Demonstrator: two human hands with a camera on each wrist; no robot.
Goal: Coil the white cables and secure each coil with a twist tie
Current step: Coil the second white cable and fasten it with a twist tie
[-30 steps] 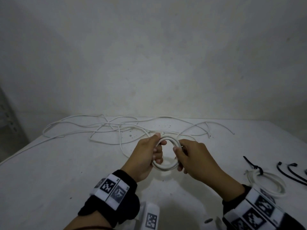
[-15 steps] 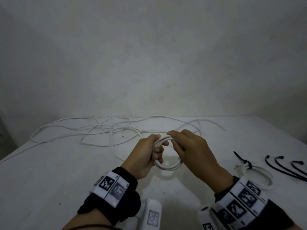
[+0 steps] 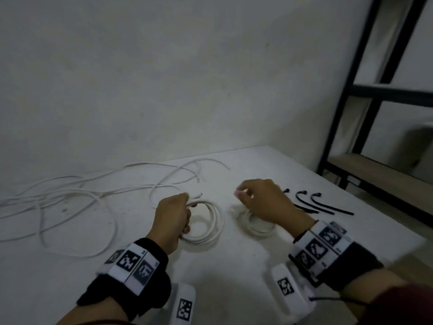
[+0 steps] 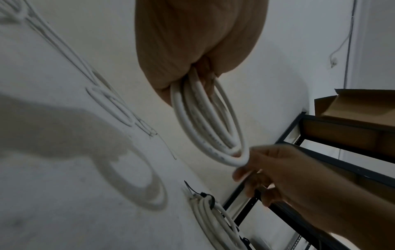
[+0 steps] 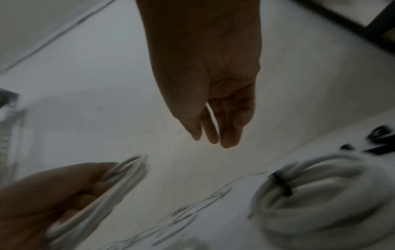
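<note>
white coil is gripped in the left hand; black twist ties lie right of it on the tabletop, nearest the open, empty right hand.

The room was dim and grey, and the head view looked soft, with the black metal shelf frame leaning and bending near the edge. In the left wrist view the picture was sharper, and the loops of white round cable threw a big dark shadow on the pale white table. The right wrist view was the darkest and blurriest, with the tied white cable coil smeared and the right hand almost in shadow.
</note>
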